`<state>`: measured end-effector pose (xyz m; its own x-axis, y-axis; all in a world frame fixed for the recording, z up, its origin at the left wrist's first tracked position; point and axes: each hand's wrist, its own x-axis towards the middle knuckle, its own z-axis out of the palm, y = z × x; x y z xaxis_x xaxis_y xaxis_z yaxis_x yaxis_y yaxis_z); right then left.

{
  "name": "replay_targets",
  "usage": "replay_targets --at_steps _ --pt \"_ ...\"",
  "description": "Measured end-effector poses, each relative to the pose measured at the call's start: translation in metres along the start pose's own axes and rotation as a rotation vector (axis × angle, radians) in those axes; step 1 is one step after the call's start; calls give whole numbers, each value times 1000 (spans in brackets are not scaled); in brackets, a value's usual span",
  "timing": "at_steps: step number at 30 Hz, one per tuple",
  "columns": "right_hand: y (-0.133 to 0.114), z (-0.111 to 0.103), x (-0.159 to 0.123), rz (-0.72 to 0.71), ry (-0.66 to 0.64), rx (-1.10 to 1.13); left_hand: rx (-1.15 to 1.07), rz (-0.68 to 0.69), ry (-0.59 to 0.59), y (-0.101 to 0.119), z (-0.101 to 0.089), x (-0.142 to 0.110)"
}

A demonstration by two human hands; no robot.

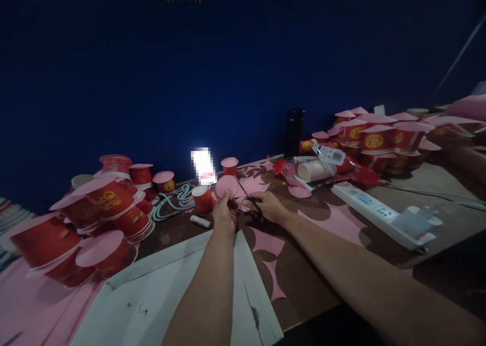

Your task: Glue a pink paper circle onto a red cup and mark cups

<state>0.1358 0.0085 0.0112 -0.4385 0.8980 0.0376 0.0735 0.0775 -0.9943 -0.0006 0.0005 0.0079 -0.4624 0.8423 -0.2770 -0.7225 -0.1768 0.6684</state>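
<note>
My left hand point(225, 213) is closed on a round pink paper disc point(227, 186), the thumb lying on its face. Dark scissors point(246, 193) are gripped in my right hand point(268, 206), their blades pointing up and left beside the disc's right edge. A red paper cup point(203, 200) stands just left of my left hand, and a white glue stick point(200, 222) lies below it. Behind the disc is a small red cup point(230, 168) topped with pink paper. Pink paper scraps point(269, 242) with curved cutouts lie below and around my right hand.
Red cups with pink discs crowd the left point(110, 199) and right point(375, 141). A white box lid point(174, 285) lies under my left forearm. A lit screen point(203, 164), coiled cable point(178, 200), black bottle point(294, 132), bagged cups point(315, 171) and power strip point(375, 212) surround the workspace. Another person's arm point(465, 153) is at right.
</note>
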Motion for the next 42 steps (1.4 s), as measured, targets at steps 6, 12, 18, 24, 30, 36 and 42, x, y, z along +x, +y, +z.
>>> replay_targets --at_steps 6,12,18,24,30,36,42 --pt "0 0 0 -20 -2 -21 1 5 -2 1 2 -1" --pt "-2 2 -1 -18 -3 0 17 -5 21 1 3 -2" --pt "-5 3 -2 -19 6 4 16 -7 12 1 2 -1" --pt "-1 2 -1 -29 5 -22 7 -9 -6 -1 0 0" --pt "-1 3 -1 -33 6 -12 10 -6 -2 -1 0 1" --pt "-2 4 -1 -31 -1 -19 12 2 -7 -1 -1 2" --pt "2 3 1 -31 15 -35 7 -9 -8 -1 -2 3"
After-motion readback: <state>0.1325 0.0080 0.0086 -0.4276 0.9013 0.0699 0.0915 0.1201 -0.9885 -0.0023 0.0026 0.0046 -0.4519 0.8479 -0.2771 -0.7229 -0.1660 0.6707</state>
